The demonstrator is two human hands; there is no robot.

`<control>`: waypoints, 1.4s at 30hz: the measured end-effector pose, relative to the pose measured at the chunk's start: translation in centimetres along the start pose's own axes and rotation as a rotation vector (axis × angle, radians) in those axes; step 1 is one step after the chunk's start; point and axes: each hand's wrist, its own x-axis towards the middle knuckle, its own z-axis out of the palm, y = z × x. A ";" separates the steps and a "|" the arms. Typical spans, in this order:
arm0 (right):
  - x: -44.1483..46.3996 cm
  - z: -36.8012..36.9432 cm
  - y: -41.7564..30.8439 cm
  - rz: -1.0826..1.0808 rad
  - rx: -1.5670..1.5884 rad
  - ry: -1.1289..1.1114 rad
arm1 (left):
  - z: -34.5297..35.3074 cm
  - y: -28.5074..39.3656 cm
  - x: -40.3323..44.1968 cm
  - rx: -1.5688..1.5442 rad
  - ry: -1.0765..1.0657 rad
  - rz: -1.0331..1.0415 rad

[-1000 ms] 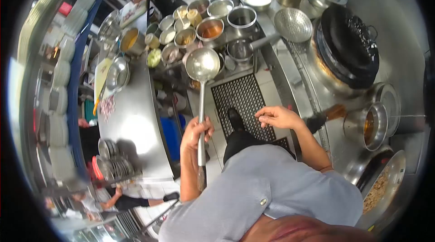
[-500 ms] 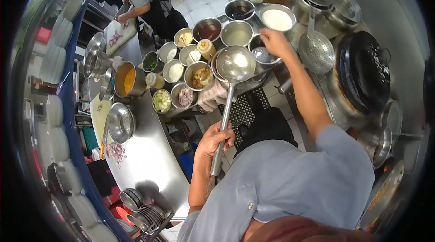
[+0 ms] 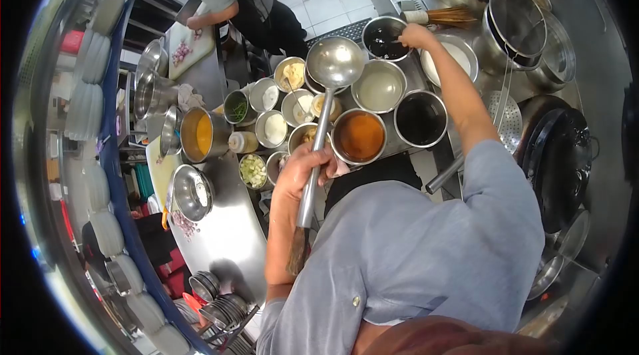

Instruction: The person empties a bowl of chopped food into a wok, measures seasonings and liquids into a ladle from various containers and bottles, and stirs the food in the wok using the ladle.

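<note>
Now that our right hand (image 3: 418,35) has moved off the wide dark pot (image 3: 395,123) nearer us, its fingers look pinched together on the spoon (image 3: 399,41) dipping into the dark-sauce pot (image 3: 364,39). That leaves both our hands occupied: our left hand (image 3: 305,167) keeps its fingers clamped round the ladle (image 3: 335,62), whose bowl hangs empty just beside the pale-liquid pot (image 3: 353,92) among the sauces.

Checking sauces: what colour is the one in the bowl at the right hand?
The sauce looks nearly black; the head view shows it.
</note>
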 end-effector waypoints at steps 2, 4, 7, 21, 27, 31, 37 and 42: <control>-4.6 -4.4 -3.5 0.582 0.850 -0.052 | -0.7 1.5 2.3 -0.014 -0.008 -0.019; -6.1 -4.1 -3.0 0.616 0.990 -0.058 | -1.8 2.8 4.6 -0.147 -0.052 -0.150; -8.1 -3.0 -2.7 0.595 1.195 -0.016 | -1.0 4.4 7.8 -0.091 0.038 -0.121; -13.9 -4.6 -10.6 0.248 0.399 1.016 | 4.0 4.1 12.9 -0.402 -0.308 -0.153; -13.7 -3.8 -10.1 0.317 0.563 0.948 | 3.3 3.8 11.3 -0.351 -0.180 -0.092; -13.0 -4.2 -7.5 0.379 0.802 0.823 | 1.8 3.2 9.3 -0.358 -0.144 -0.030; -8.6 -4.2 -8.1 0.434 0.394 0.323 | -1.6 2.6 -0.5 -0.178 0.049 0.148; -6.0 -9.0 -20.2 0.160 0.269 0.400 | -5.1 -1.0 -11.0 -0.187 0.251 0.163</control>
